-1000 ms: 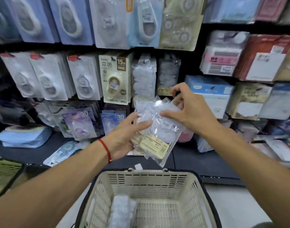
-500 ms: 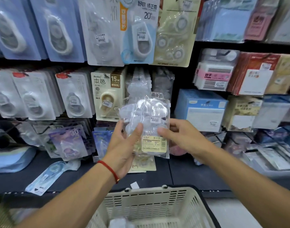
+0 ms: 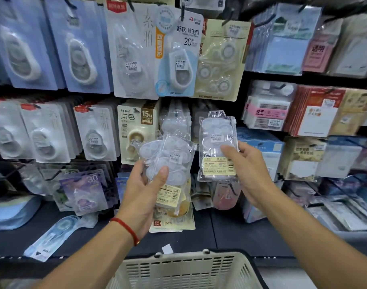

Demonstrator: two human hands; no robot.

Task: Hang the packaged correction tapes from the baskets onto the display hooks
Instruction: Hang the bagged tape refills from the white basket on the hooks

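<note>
My left hand (image 3: 144, 188) grips a small stack of clear-bagged correction tape packs (image 3: 170, 161), thumb across the front, held tilted before the shelf. My right hand (image 3: 244, 170) holds one single clear pack (image 3: 217, 147) upright by its right edge, its yellow label low and its hang tab at the top. That single pack sits in front of the middle row, level with the same clear packs hanging on a display hook (image 3: 174, 119). The beige basket (image 3: 184, 268) stands below my arms; its inside is cut off by the frame.
Carded correction tapes fill the hooks above (image 3: 178, 53) and to the left (image 3: 95, 134). Boxed stationery sits on shelves at the right (image 3: 268, 113). Loose packs lie on the dark shelf (image 3: 240, 230), one blue one at the left (image 3: 53, 236).
My right hand has taken one pack off the stack and moved it right and up. My left hand keeps the rest. The view has tilted up and closer to the shelf.
</note>
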